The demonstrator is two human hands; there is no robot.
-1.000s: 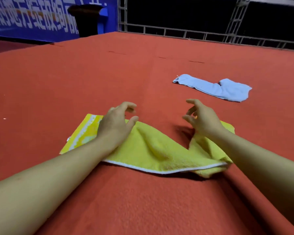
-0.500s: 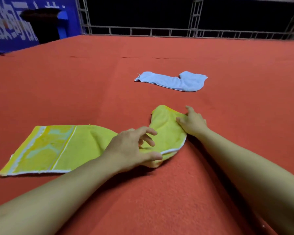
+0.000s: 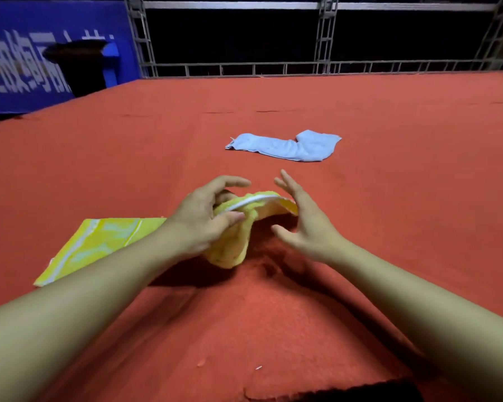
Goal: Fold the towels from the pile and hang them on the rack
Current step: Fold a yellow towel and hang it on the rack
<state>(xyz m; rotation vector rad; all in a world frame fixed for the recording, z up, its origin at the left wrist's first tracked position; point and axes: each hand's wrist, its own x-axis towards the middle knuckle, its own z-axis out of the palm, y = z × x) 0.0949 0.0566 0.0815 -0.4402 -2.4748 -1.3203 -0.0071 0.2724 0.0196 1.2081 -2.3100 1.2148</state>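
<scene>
The yellow towel (image 3: 105, 242) lies on the red worktop (image 3: 389, 227), its right end lifted and pinched in the left hand (image 3: 204, 219). The right hand (image 3: 305, 224) hovers beside it, grip spread. Folding is underway; next, carry that end across to the flat end.
</scene>
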